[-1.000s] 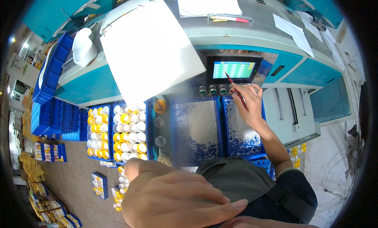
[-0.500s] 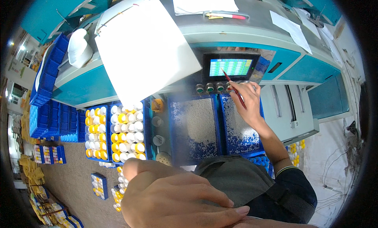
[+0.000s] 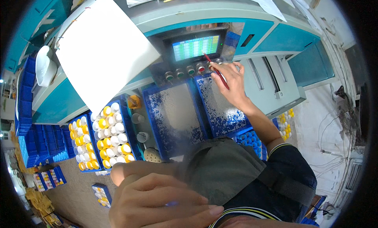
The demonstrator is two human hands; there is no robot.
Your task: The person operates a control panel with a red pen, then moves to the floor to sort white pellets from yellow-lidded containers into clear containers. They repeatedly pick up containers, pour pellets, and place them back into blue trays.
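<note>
Evidently the person's right hand (image 3: 233,80) is at work on the machine, its thumb and fingers pinching a red pen (image 3: 222,79). The pen's tip is at the lower edge of the lit screen (image 3: 193,47), right of its middle; whether it touches cannot be told. A row of round buttons (image 3: 190,69) sits just below the screen's lower edge. Under the right hand are two blue trays (image 3: 154,130) of white grains. The left hand (image 3: 157,200), close to the camera, has its fingers bent and lying near one another; whether they grip anything cannot be told. White paper (image 3: 106,51) covers part of the machine left of the screen.
</note>
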